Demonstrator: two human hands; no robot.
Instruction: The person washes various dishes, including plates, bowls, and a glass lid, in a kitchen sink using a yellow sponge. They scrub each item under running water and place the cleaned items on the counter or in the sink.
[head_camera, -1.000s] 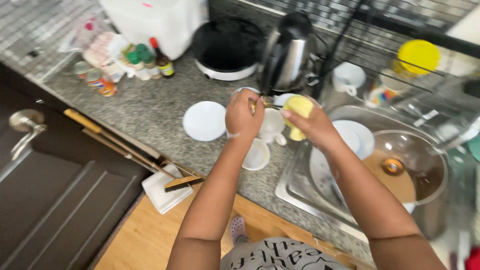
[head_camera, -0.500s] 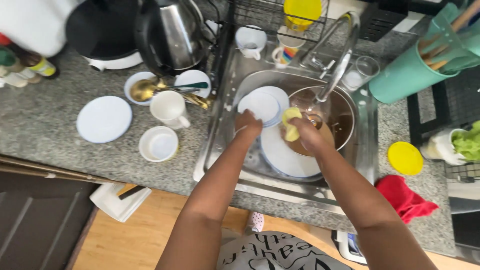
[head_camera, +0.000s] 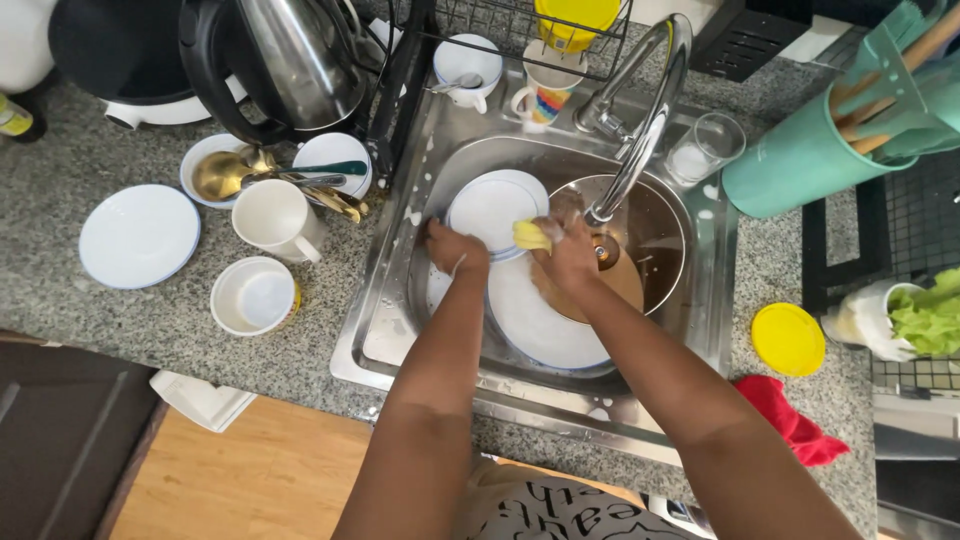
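While L hand (head_camera: 457, 248) grip steadies small plate (head_camera: 490, 205), R hand (head_camera: 572, 255) grip clamps sponge (head_camera: 531, 236).

The sponge (head_camera: 531, 235) is yellow, the plates (head_camera: 495, 205) white, the sink (head_camera: 400, 300) silver, the lid (head_camera: 788, 339) yellow, the cloth (head_camera: 790, 420) red, the counter (head_camera: 150, 320) speckled grey.

**A speckled stone counter over a pale wood floor**

A grey granite countertop (head_camera: 150, 320) runs across the room, flecked dark and light, with a steel sink (head_camera: 400, 330) let into it and a curved chrome tap (head_camera: 645, 110) arching above. Below the counter edge, warm honey-coloured floorboards (head_camera: 260, 480) show, and at the far left a dark brown panelled cabinet door (head_camera: 50, 440). A black wire drying rack (head_camera: 490, 25) stands behind the basin. The light is even and soft, with bright glints on the steel.
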